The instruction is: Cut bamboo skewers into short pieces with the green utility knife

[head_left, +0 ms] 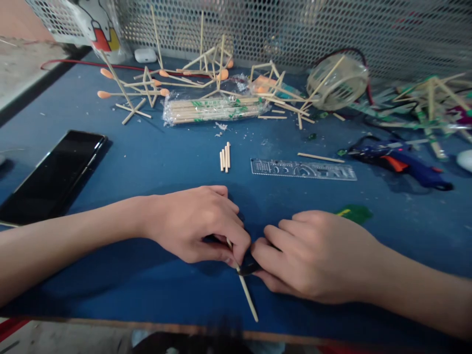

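Note:
My left hand (206, 221) is closed, its thumb and index finger pinching a thin wooden stick (249, 300). The stick's lower end points toward the table's front edge. My right hand (313, 255) is curled shut around a slim black tool (249, 268). Its dark tip touches or lies right against the stick, just below my left fingertips. Most of the tool is hidden in the fist, so its kind does not show. Beyond my left hand lie several short cut stick pieces (224, 158), side by side. A clear plastic ruler (304, 170) rests beyond my right hand.
A black phone (55, 172) lies at left. A blue glue gun (409, 162) is at right, near a loose stick (320, 158). Toward the mesh panel (258, 29) are a wrapped stick bundle (216, 110), stick structures (133, 109) and a clear jar (337, 81) on its side.

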A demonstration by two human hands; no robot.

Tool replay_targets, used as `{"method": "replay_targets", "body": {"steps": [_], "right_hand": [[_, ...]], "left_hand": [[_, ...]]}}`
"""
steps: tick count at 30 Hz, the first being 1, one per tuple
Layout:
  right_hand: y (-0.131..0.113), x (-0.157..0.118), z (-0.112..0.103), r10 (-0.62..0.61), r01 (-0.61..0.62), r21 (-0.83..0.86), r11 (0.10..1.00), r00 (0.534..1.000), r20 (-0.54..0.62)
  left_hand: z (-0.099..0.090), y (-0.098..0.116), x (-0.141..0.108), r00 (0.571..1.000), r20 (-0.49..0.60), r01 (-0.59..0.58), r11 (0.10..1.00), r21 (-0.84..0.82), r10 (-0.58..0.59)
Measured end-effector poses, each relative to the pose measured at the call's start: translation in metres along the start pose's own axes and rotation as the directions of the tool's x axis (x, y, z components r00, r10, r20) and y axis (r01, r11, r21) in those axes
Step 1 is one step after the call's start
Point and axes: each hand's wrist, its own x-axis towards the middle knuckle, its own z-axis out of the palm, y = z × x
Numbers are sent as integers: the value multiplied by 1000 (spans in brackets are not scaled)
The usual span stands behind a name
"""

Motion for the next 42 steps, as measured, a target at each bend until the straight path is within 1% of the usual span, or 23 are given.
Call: {"method": "replay_targets", "body": {"steps": [2,6,9,16,18,21,24,25,29,31,34,36,40,42], "right_hand": [[-4,-1,1,16,-16,-9,1000,1000,-10],[-4,-2,3,17,-18,-21,1000,999,-46],[-4,-2,4,23,-24,-30,999,999,-45],[-16,1,0,34,-36,-25,999,997,-62],[-12,2,-1,15,-15,-4,1000,999,-33],[1,2,-2,-60,59,37,998,998,31],[6,2,-1,-91,89,48,995,995,44],[4,3,0,-81,79,39,996,996,40],[-9,2,-1,22,-22,0,1000,1000,18],[-9,1,-2,21,-21,-6,1000,1000,18],[-1,1,-2,-51,50,7,999,999,19],[0,2,-1,-62,62,15,998,998,3],[-11,4,0,33,-33,-1,999,999,-39],[-14,4,-2,49,-50,-4,999,997,-53]], "left_hand": [[0,0,0,1000,0,-9,1000,-1,9],[0,1,1,1000,13,8,1000,1,-8],[0,1,1,1000,15,8,1000,2,-8],[0,-1,2,1000,2,-11,1000,27,10],[0,0,2,1000,0,-6,1000,16,6],[0,0,2,1000,5,1,1000,-1,-1],[0,1,2,1000,7,5,1000,4,-5],[0,0,2,1000,5,4,1000,8,-5],[0,1,2,1000,5,-1,1000,19,1],[0,1,2,1000,11,5,1000,20,-5],[0,1,2,1000,13,14,1000,5,-14],[0,0,2,1000,13,13,1000,-3,-13],[0,-1,3,1000,4,-3,1000,3,3],[-1,0,3,1000,1,-4,1000,12,4]]}}
